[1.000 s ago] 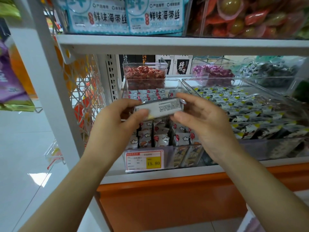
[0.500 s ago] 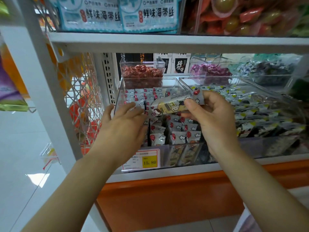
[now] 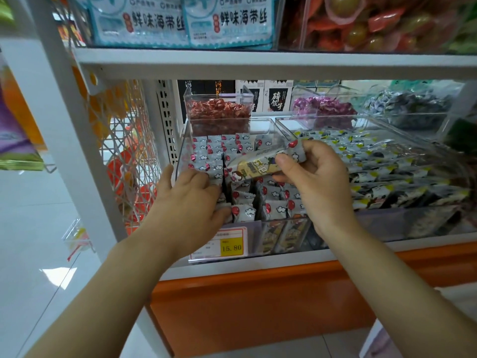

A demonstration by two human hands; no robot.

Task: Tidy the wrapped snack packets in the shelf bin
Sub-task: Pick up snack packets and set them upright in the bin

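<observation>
Shelf (image 3: pixel 258 63): centre frame, clear bin (image 3: pixel 296 218) of packets (image 3: pixel 242 213).
Left hand (image 3: pixel 191 205): fingers bent onto rows; grip unclear.
Right hand (image 3: pixel 320 182): pinches loose packet (image 3: pixel 255 169).
Tip: slot it upright.

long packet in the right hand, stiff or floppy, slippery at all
Probably fairly stiff: the long packet juts out from the right hand without sagging. Likely light, since it is pinched at one end. Its shiny wrapper may slip.

In the shelf bin (image 3: pixel 182 148), packets (image 3: pixel 242 211) stand in rows. The left grip (image 3: pixel 191 202) rests on the left rows; the right grip (image 3: pixel 317 182) holds a single packet (image 3: pixel 258 169) above the middle. A price tag (image 3: pixel 224 244) sits in front, a second bin (image 3: pixel 413 223) to the right, a smaller bin (image 3: pixel 219 125) behind
</observation>
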